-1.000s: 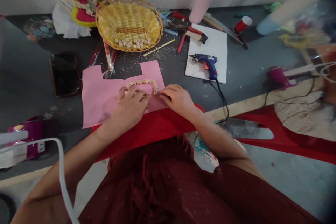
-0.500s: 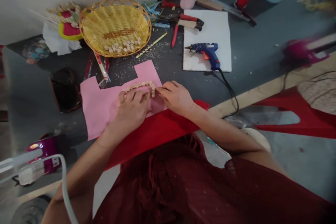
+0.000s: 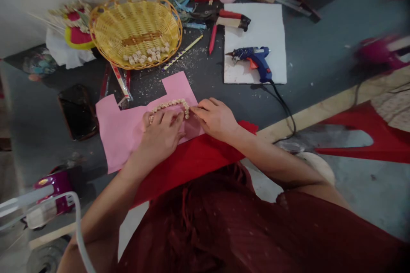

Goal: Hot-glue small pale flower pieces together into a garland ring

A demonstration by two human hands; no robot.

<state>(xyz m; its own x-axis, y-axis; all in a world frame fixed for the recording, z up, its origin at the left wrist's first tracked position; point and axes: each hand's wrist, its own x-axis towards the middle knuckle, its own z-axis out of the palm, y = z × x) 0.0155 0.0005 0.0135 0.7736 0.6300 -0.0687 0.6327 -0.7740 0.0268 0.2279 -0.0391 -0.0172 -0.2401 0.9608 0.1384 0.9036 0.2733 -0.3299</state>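
Note:
A pink sheet [image 3: 120, 128], cut with a notch in its far edge, lies in front of me. A curved row of small pale cube-like pieces [image 3: 172, 103] runs across it and bends down at its right end. My left hand [image 3: 162, 132] rests palm down on the sheet with fingers apart, covering the row's left part. At the row's right end, my right hand [image 3: 218, 119] has its fingers drawn together with the tips beside the last pieces. Whatever lies between those tips is too small to make out. Red cloth [image 3: 192, 160] lies under the sheet's near edge.
A yellow wicker basket [image 3: 109, 25] holds more pale pieces. On a white board [image 3: 253, 70] lies a blue glue gun [image 3: 261, 62], its cord running off the table's front edge. Pliers [image 3: 230, 19], a pink pen [image 3: 212, 39] and a phone [image 3: 77, 111] lie around.
The camera view has shifted slightly. Both hands keep almost the same place on the pink sheet, and the row of pieces looks unchanged.

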